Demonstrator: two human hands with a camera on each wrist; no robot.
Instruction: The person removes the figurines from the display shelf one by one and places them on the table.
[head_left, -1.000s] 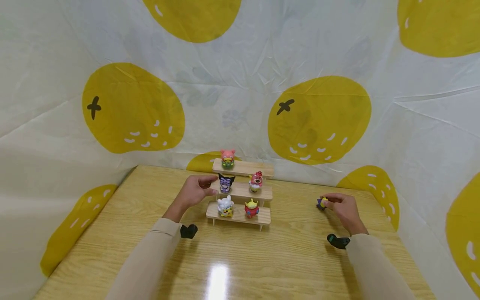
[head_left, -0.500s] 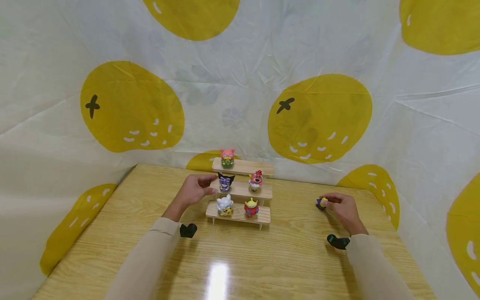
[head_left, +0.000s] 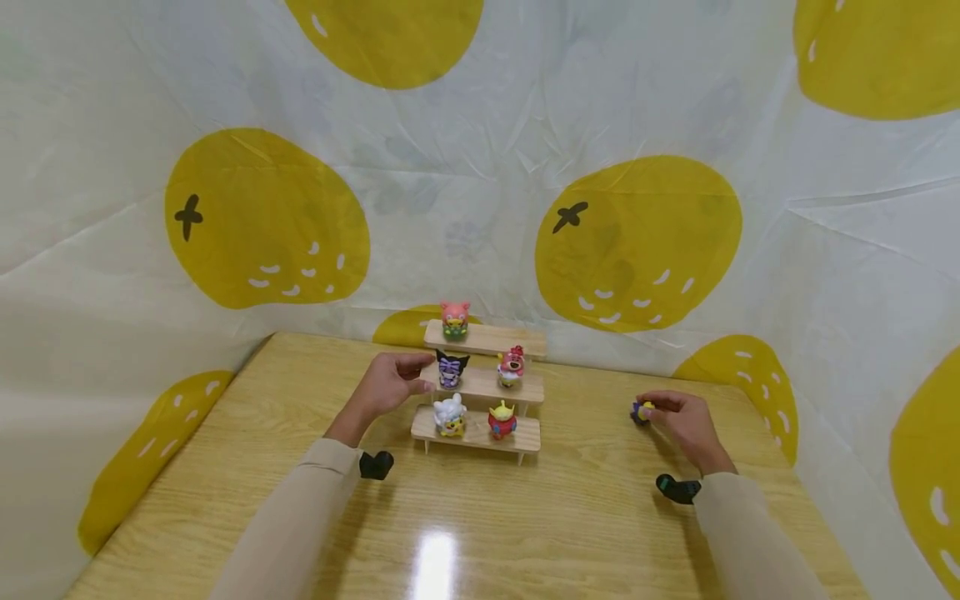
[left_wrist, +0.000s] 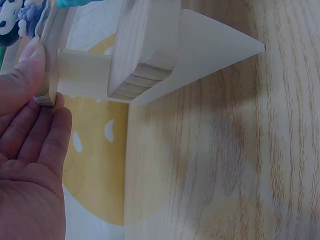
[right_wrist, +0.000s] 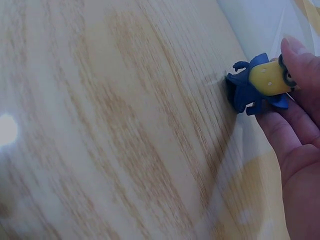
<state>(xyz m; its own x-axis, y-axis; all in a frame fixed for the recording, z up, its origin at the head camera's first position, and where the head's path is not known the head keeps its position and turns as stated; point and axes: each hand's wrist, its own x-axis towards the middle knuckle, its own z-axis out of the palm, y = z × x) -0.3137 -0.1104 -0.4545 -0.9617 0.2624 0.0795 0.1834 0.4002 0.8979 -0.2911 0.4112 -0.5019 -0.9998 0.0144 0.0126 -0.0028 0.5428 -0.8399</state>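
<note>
My left hand (head_left: 381, 385) grips the left end of the middle board of a three-tier wooden display stand (head_left: 480, 381). In the left wrist view the thumb lies on top of that board (left_wrist: 49, 65) and the fingers are beneath it. A black-eared purple figurine (head_left: 450, 372) stands close to the fingertips. Out to the right, my right hand (head_left: 684, 423) pinches a small yellow and dark-blue Minion figurine (right_wrist: 267, 79) by its goggled head, between thumb and fingers. Its caped lower end points toward the table; whether it touches the wood I cannot tell.
On the stand are a pink figurine (head_left: 454, 320) on top, a red bear-like one (head_left: 511, 368) in the middle, and a white fluffy one (head_left: 449, 417) and a red-yellow alien (head_left: 502, 420) below. Patterned cloth (head_left: 450, 208) encloses the wooden table (head_left: 525, 517).
The Minion figurine has turned slightly in my right fingers. My left hand keeps its hold on the board, and the figurines on the stand stay put.
</note>
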